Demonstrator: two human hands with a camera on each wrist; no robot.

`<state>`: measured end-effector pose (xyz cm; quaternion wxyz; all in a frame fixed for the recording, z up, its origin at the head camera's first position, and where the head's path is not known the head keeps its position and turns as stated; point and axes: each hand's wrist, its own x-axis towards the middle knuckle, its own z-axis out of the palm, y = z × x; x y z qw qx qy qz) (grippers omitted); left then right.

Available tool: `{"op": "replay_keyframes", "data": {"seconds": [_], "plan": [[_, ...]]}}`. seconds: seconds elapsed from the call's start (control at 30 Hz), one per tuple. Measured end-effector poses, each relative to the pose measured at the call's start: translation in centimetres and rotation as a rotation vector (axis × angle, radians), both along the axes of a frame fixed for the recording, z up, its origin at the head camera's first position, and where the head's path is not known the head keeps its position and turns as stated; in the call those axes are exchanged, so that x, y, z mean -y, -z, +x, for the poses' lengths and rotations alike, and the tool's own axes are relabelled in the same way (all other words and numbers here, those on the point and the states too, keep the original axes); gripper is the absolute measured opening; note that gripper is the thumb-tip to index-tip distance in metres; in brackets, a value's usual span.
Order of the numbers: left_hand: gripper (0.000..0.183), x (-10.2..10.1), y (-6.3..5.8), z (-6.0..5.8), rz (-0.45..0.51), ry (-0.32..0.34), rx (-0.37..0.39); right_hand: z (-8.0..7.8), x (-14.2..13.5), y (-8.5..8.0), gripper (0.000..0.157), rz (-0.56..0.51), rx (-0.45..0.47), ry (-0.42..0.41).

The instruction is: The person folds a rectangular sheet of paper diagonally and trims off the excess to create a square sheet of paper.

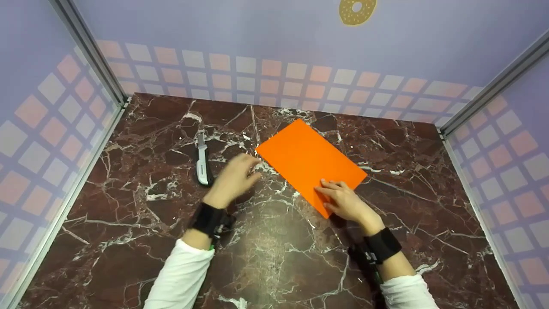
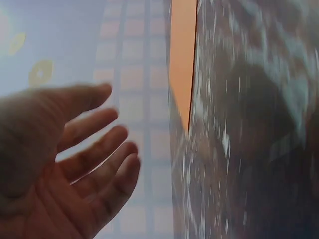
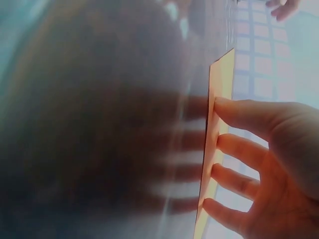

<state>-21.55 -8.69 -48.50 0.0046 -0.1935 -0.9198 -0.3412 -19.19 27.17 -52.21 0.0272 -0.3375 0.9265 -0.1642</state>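
Observation:
An orange rectangular sheet (image 1: pixel 306 154) lies flat and slanted on the dark red marbled table. My right hand (image 1: pixel 345 201) rests its fingertips on the sheet near its lower right end; in the right wrist view the spread fingers (image 3: pixel 239 149) touch its surface. My left hand (image 1: pixel 236 178) hovers just left of the sheet, apart from it, with loosely bent fingers and nothing held, as the left wrist view also shows. Left of that hand lies a utility knife (image 1: pixel 202 163) with a white and black handle, its blade end toward the back wall.
Lilac panels with pink and white squares (image 1: pixel 270 81) enclose the table (image 1: pixel 274 266) at the back and both sides. Metal strips run along the corners. A black band (image 1: pixel 209 219) with a small camera is strapped on each wrist.

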Motion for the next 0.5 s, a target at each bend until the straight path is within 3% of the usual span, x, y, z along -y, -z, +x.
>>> {"op": "replay_keyframes", "data": {"seconds": [0.1,0.2,0.33,0.5], "plan": [[0.045,-2.0,0.3,0.5,-0.040,0.104,0.057,0.0,0.5,-0.2,0.051,0.015,0.004,-0.019],[0.049,-3.7,0.7,1.1,-0.063,0.167,0.079,0.0,1.1,-0.3,0.053,0.032,0.020,-0.030],[0.053,-5.3,1.4,1.6,-0.090,0.215,0.051,0.1,1.9,-0.5,0.054,0.051,0.037,-0.036],[0.061,-6.8,2.4,1.9,-0.180,0.221,0.065,0.1,2.7,-0.5,0.054,0.061,0.029,-0.049]]}}
